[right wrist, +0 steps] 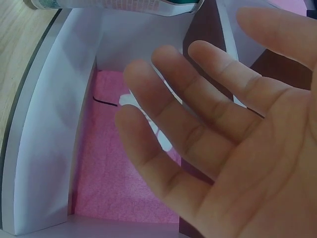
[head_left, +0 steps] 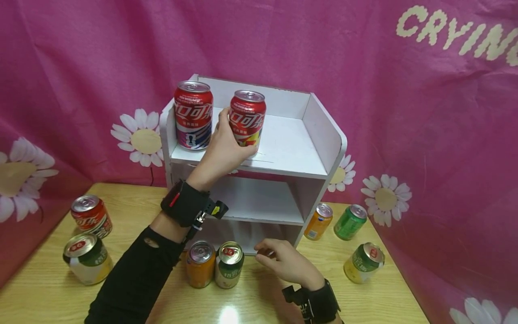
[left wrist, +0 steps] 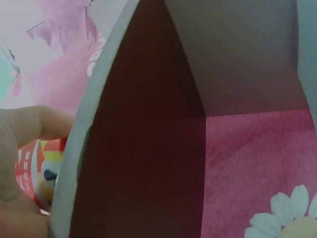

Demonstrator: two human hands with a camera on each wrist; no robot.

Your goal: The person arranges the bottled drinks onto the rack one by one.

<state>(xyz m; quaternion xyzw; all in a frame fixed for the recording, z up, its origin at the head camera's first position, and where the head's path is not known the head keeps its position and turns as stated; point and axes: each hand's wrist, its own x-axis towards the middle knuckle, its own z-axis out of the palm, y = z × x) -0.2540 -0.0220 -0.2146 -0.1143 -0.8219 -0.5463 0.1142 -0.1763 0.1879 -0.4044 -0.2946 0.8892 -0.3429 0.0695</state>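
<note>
My left hand (head_left: 227,150) grips a red cola can (head_left: 247,114) low on its body, thumb on one side and fingers on the other. That can stands upright at the top shelf of a white shelf unit (head_left: 291,144). To its left, a second red cola can (head_left: 193,116) stands upright on the same shelf. In the left wrist view, part of the gripped can (left wrist: 34,168) shows behind the shelf edge. Low in front of the unit, my right hand (head_left: 289,261) holds nothing, its fingers loosely bent; the right wrist view shows its bare palm (right wrist: 267,153).
On the wooden table (head_left: 141,261), an orange can (head_left: 200,265) and a green-and-cream can (head_left: 229,265) stand before the unit. At left are a red can (head_left: 92,217) and a green-and-yellow can (head_left: 88,260). An orange can (head_left: 319,221), green can (head_left: 350,222) and green-and-yellow can (head_left: 364,263) stand right.
</note>
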